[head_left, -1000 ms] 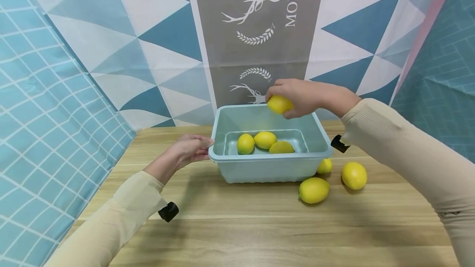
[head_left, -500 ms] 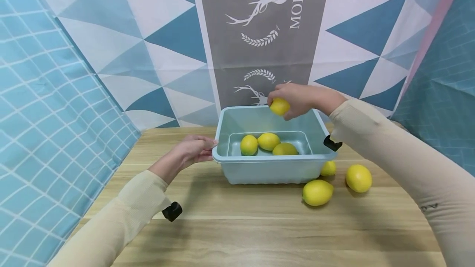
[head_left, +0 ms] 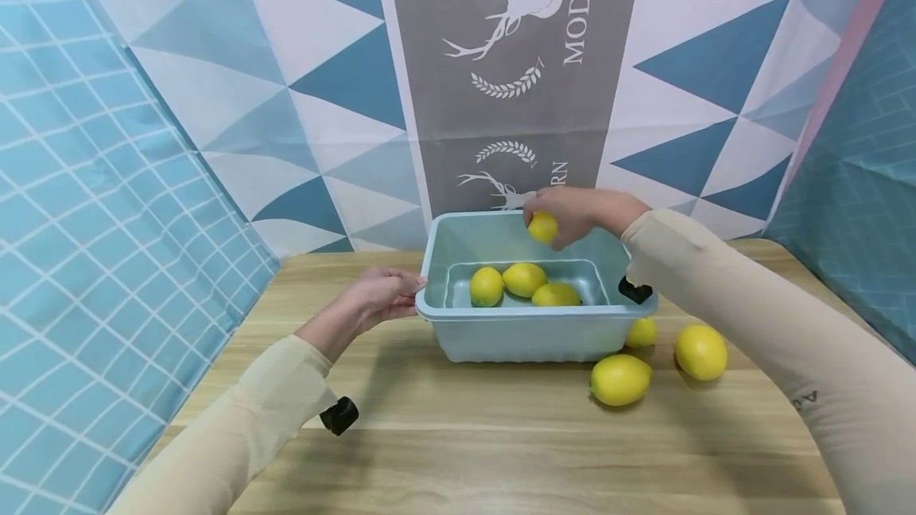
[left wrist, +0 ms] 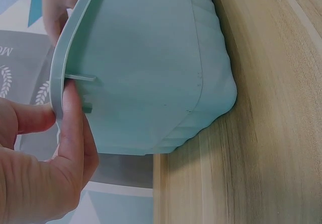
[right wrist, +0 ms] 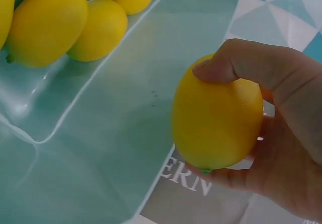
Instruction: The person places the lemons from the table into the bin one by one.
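Note:
A pale blue-green plastic bin [head_left: 537, 332] stands on the table with several yellow lemons [head_left: 525, 280] on its floor. My left hand [head_left: 375, 296] pinches the bin's left rim; in the left wrist view the thumb [left wrist: 35, 118] lies on the rim's inner side and the fingers [left wrist: 73, 128] are under its lip, against the outer wall. Over the back right part of the bin, my right hand [head_left: 572, 213] grips one lemon [right wrist: 219, 116]. Its thumb lies across the lemon in the right wrist view, and the far fingertips are partly hidden behind the fruit.
Outside the bin's front right corner, a lemon [head_left: 621, 380] and another lemon [head_left: 701, 352] lie on the wooden table [head_left: 501, 451]. A third lemon [head_left: 642, 332] is partly hidden behind that corner. Patterned cloth [head_left: 343, 102] hangs close behind the bin.
My right hand has come down slightly toward the bin with the lemon in its grip. The left hand keeps its hold on the rim, and the head view has shifted a little.

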`<action>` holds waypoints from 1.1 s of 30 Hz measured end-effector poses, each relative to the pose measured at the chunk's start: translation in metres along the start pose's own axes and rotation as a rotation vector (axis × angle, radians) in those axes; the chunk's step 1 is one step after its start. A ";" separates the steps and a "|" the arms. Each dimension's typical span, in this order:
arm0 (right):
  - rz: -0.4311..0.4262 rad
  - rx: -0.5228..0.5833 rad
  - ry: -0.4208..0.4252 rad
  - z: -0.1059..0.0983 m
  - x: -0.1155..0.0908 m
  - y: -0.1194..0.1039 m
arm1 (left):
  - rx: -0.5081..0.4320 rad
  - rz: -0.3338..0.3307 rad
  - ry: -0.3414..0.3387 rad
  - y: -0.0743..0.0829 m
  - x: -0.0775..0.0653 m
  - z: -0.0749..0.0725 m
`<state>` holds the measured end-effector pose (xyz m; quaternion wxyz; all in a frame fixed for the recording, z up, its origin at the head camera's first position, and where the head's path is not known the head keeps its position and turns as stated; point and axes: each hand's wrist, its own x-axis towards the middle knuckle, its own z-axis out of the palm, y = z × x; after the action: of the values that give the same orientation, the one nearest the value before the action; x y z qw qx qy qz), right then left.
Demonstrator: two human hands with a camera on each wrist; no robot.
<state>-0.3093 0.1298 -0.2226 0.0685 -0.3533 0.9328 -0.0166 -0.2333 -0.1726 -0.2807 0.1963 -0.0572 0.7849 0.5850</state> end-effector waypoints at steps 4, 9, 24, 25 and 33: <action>0.036 0.001 -0.102 0.004 0.003 0.005 | -0.002 0.009 -0.006 0.001 0.000 0.000; 0.145 0.021 -0.229 0.004 0.003 0.007 | 0.001 0.015 -0.008 0.003 0.001 -0.001; 0.270 0.055 -0.289 0.020 0.007 0.008 | -0.023 0.032 -0.011 -0.004 -0.001 0.000; 0.268 0.055 -0.286 0.020 0.007 0.008 | -0.023 0.030 -0.012 -0.004 -0.001 0.000; 0.182 -0.001 -0.238 0.011 0.008 0.005 | -0.034 0.033 -0.020 -0.004 -0.002 -0.002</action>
<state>-0.3167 0.1282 -0.2346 0.1798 -0.2669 0.9463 0.0321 -0.2306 -0.1762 -0.2831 0.1933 -0.0417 0.7738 0.6018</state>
